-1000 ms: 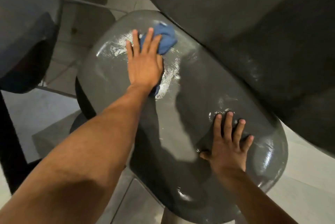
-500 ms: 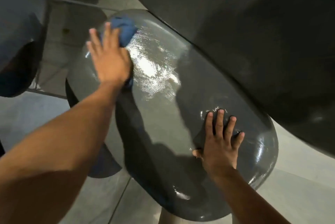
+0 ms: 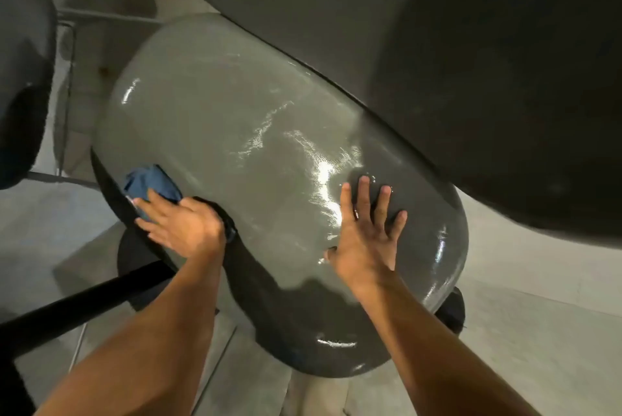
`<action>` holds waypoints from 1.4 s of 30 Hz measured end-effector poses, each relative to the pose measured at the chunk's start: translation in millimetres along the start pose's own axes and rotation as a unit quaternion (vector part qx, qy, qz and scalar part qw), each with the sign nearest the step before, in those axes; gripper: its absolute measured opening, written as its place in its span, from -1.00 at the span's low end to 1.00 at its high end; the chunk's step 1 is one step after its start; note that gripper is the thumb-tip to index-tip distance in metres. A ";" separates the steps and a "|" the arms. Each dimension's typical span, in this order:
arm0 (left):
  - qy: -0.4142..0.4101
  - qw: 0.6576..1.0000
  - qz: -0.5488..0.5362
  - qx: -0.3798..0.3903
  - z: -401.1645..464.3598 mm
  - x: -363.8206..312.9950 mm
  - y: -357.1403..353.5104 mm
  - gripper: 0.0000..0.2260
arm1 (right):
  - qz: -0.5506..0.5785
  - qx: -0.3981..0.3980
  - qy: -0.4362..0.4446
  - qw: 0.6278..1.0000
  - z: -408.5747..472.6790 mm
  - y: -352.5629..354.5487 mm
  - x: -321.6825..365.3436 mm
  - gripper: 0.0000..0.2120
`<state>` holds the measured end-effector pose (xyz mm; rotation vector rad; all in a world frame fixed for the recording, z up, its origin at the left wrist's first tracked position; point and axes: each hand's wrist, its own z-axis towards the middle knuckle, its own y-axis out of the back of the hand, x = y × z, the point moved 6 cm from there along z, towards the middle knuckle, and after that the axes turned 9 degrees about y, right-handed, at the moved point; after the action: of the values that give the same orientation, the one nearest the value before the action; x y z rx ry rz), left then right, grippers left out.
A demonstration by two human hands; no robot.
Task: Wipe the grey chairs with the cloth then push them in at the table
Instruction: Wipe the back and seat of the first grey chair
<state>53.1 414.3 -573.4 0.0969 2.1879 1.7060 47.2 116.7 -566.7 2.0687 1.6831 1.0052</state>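
Wiping continues: the left hand (image 3: 183, 225) presses the blue cloth (image 3: 151, 182) flat-fingered at the grey chair (image 3: 235, 133) seat's near edge, while the right hand (image 3: 365, 237), fingers spread, steadies it; pushing in probably comes next.

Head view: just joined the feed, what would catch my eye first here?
The glossy grey chair seat fills the middle, streaked with wet shine. At its left edge the left hand presses a blue cloth onto it, while the right hand lies flat, fingers spread, on the right part. The dark table overhangs the upper right.
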 end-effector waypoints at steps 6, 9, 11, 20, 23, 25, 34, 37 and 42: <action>-0.240 0.964 0.019 0.110 -85.4 -86.7 -43.4 -0.42 | 0.030 -0.026 0.036 0.999 -24.2 21.0 -41.0 -0.24; -0.389 0.902 0.068 0.175 -158.7 -110.8 -70.6 -0.42 | 0.031 -0.064 0.024 0.997 -50.2 17.6 -75.6 -0.32; -0.465 0.857 0.108 0.194 -212.0 -104.7 -81.2 -0.40 | 0.053 -0.085 0.012 0.995 -67.8 11.3 -97.7 -0.35; -0.601 0.742 0.172 0.241 -267.5 47.9 -38.4 -0.40 | 0.218 -0.149 -0.026 0.964 -115.1 -1.8 -126.4 -0.36; -0.470 0.838 0.204 0.187 -196.2 62.9 -21.0 -0.41 | 0.235 -0.153 -0.034 0.959 -120.2 -5.1 -128.2 -0.38; -0.362 0.899 0.175 0.174 -167.4 44.1 -20.8 -0.43 | 0.271 -0.171 -0.047 0.946 -123.3 -8.2 -131.1 -0.42; -0.526 0.804 0.113 0.254 -331.0 -71.7 -81.5 -0.45 | 0.431 -0.248 -0.088 0.863 -138.7 -6.9 -137.8 -0.64; -0.596 0.744 0.105 0.283 -357.7 -37.5 -72.1 -0.47 | 0.458 -0.233 -0.106 0.852 -138.3 -8.3 -139.3 -0.69; -0.587 0.758 0.127 0.253 -312.7 61.2 -33.5 -0.45 | 0.446 -0.190 -0.131 0.865 -149.3 -19.4 -132.3 -0.64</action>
<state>-99.5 133.1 -556.2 1.2664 1.5183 0.6387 -77.1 -32.1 -515.9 2.5377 0.2817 1.0808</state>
